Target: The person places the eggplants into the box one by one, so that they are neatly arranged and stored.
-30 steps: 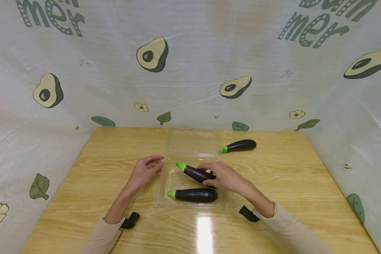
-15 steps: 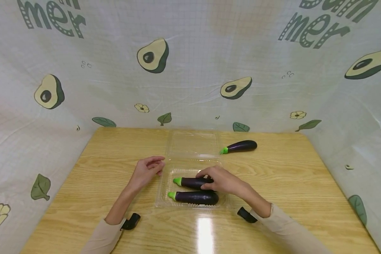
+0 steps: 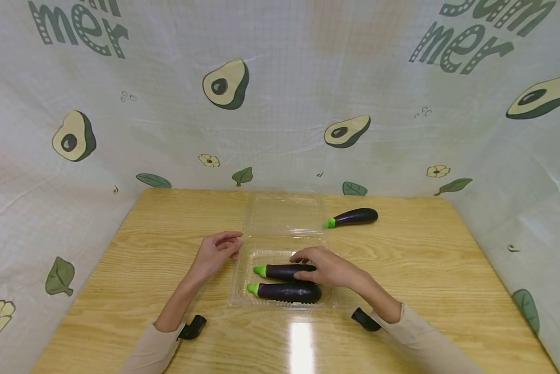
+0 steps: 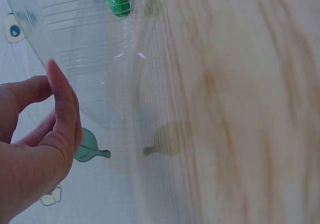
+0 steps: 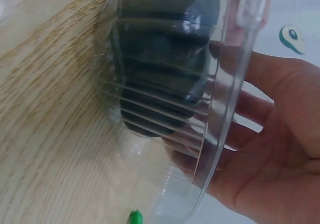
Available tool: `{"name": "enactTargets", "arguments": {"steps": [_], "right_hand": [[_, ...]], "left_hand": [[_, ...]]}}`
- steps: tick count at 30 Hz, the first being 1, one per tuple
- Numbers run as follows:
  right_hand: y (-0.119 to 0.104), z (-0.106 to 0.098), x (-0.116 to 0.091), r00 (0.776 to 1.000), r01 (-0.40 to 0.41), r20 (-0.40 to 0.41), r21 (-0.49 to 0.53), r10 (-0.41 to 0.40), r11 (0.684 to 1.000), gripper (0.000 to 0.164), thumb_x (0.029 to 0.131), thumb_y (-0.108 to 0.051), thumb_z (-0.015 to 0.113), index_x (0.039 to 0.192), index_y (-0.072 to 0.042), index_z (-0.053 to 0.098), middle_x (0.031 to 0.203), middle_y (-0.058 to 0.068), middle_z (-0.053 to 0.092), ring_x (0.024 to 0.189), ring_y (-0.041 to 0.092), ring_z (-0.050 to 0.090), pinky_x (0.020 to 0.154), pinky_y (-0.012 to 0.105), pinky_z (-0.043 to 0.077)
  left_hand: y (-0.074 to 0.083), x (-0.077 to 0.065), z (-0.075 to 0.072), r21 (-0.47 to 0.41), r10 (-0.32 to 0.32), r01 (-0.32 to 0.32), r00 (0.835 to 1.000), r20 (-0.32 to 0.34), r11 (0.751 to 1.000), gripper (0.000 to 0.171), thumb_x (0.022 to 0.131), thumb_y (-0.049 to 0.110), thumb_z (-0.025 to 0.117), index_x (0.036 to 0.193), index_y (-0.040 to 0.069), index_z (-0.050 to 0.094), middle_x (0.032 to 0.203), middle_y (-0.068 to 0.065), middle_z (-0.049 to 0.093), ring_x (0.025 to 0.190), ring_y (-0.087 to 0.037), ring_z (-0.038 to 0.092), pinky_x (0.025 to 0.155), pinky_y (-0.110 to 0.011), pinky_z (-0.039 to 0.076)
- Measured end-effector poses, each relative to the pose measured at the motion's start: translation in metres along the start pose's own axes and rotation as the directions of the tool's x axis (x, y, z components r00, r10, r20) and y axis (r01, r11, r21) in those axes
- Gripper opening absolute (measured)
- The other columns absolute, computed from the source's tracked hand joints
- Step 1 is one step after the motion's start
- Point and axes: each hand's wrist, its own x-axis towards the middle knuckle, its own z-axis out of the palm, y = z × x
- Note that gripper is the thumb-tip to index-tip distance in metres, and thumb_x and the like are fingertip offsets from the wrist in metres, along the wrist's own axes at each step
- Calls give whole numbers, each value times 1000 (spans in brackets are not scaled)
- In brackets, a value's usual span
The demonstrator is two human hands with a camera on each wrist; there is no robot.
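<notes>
In the head view, a clear plastic clamshell box (image 3: pixel 235 291) lies on the table with its lid folded back. Two dark purple eggplants with green stems lie side by side in its base. Around the round end of the farther eggplant (image 3: pixel 280 271) is my right hand (image 3: pixel 328 267), thumb on the near side and fingers on the far side. The nearer eggplant (image 3: pixel 289 292) rests untouched along the front wall. In the right wrist view, the fingers reach over the box rim. My left hand (image 3: pixel 216 254) is at the box's left edge, fingers loosely bent, holding nothing; its fingertips come close to the rim.
A third eggplant (image 3: pixel 354 216) lies on the table at the back right, beside the transparent lid (image 3: pixel 284 212). The wooden table (image 3: pixel 401 249) meets a printed cloth (image 3: pixel 280 156) at the back and sides.
My right hand has brought the farther eggplant down and toward me, turning it from slanted to nearly parallel with the nearer one. The left hand has stayed put.
</notes>
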Motion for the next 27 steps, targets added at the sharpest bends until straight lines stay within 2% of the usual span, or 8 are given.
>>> {"name": "enactTargets", "arguments": {"steps": [6,13,19,27], "right_hand": [[2,0,-5,998,19,-64,-12,-20,1000,32,102,-15,66,128,5,67,125,18,69,114,35,65,95,49,56],[7,-2,-7,982,31,-183,-43,-39,999,23,102,-15,66,120,-2,72,117,9,72,108,26,66,92,46,57],[11,-6,-10,961,67,-265,-62,-81,996,17,101,-12,68,114,-3,73,111,8,73,101,25,68,89,49,58],[20,-12,-14,922,75,-375,-83,-101,994,17,97,-5,71,113,0,73,109,12,73,101,30,68,88,51,58]], "left_hand": [[-1,0,0,10,5,-5,1000,3,1000,34,101,8,67,129,-12,63,108,-32,64,73,-16,67,72,-33,61],[-1,0,1,-5,21,-21,1000,4,1000,34,101,5,66,129,-14,62,107,-34,64,73,-17,68,71,-34,62],[-1,0,1,-11,2,-2,1000,2,1000,34,101,5,66,129,-13,62,107,-32,64,74,-19,68,72,-33,62],[0,0,1,-17,-14,14,1000,-6,1000,33,101,5,67,129,-12,63,106,-29,65,76,-21,68,70,-28,61]]}}
